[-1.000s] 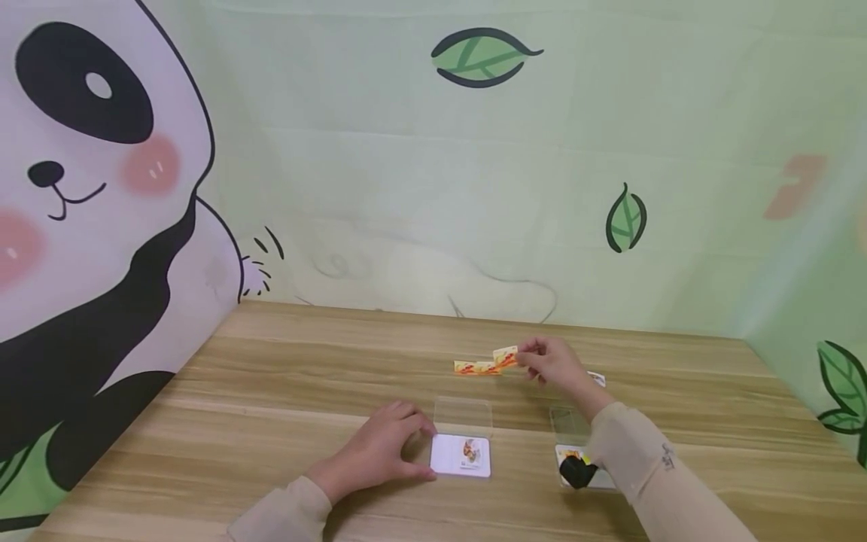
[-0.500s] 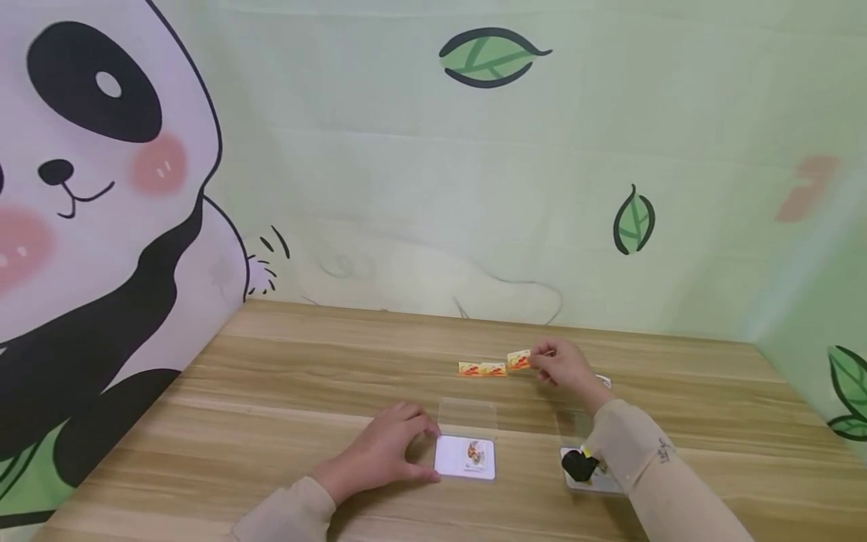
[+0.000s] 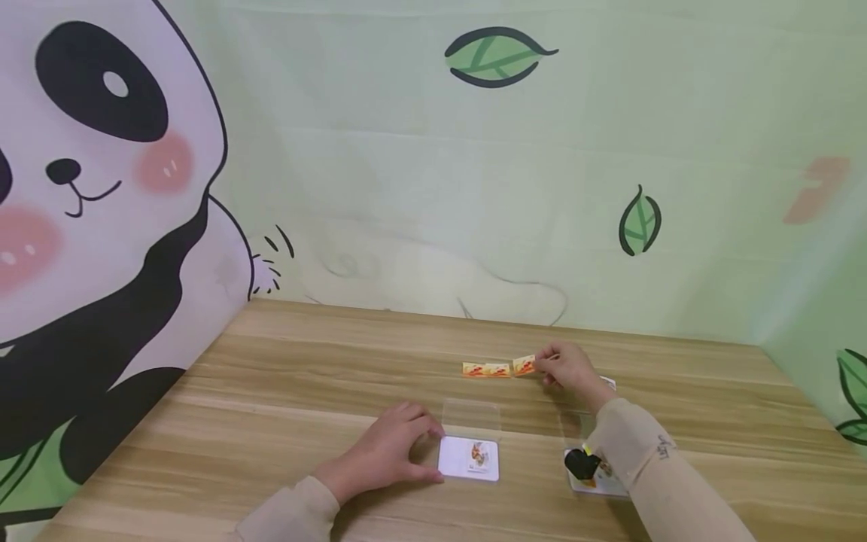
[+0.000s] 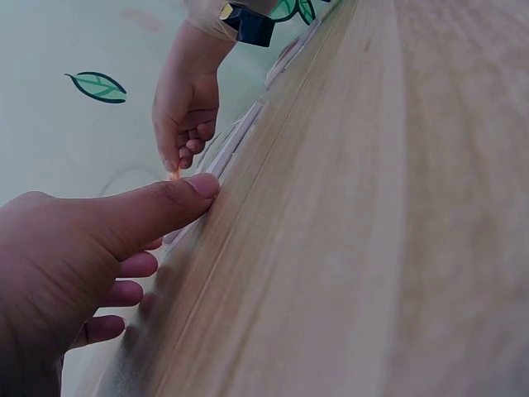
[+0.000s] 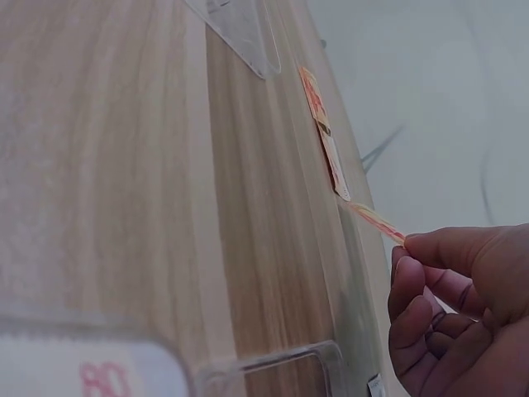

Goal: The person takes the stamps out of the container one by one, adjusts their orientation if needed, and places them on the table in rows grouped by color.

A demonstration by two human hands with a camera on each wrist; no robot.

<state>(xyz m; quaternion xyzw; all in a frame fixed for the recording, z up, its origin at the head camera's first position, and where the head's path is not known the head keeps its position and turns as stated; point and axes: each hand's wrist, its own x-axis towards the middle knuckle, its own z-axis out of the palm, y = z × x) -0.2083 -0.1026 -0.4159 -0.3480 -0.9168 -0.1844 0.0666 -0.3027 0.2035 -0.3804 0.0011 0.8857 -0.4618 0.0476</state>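
Note:
In the head view my right hand pinches a small orange-and-yellow picture card by its right end. The right wrist view shows that card slightly tilted, its far end close to a row of similar cards on the table. Nearer me lies a flat white case with a small picture piece on it, its clear lid folded back. My left hand holds this case at its left side, thumb at the near corner and index finger at the far one. The left wrist view shows the thumb against the case's edge.
A second white case with a clear lid lies right of the first, partly hidden by my right sleeve and the black wrist camera. A white item shows behind my right wrist. A fabric wall borders the wooden table.
My right hand has brought the pinched card a little right and down, from overlapping the row's end to just beside it. The left hand stays at the case. The head view has shifted slightly.

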